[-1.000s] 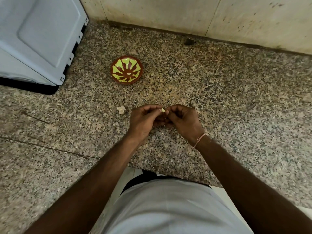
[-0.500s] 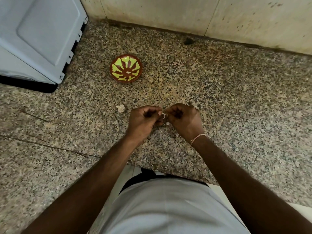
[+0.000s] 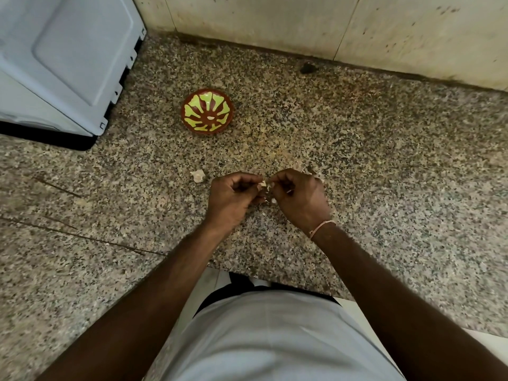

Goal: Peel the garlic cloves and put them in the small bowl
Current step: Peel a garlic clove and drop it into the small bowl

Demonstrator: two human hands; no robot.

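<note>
Garlic clove (image 3: 262,184) pinched between curled fingers of left hand (image 3: 233,198) and right hand (image 3: 298,199), well in front of bowl (image 3: 207,111), another clove (image 3: 198,176) on counter (image 3: 357,160) nearer bowl, white appliance (image 3: 63,59) left of bowl, no readable writing

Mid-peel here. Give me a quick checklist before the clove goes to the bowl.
1. Clove held: ok, pinched between left hand and right hand.
2. Skin fully off: cannot tell, fingers hide most of it.
3. Bowl upright and within view: ok, on the counter beyond the hands.
4. Path to bowl free: ok, nothing stands between.
5. Bowl has room: ok, only one small pale piece shows inside.
6. Garlic piece waiting: ok, lying left of the hands.
</note>
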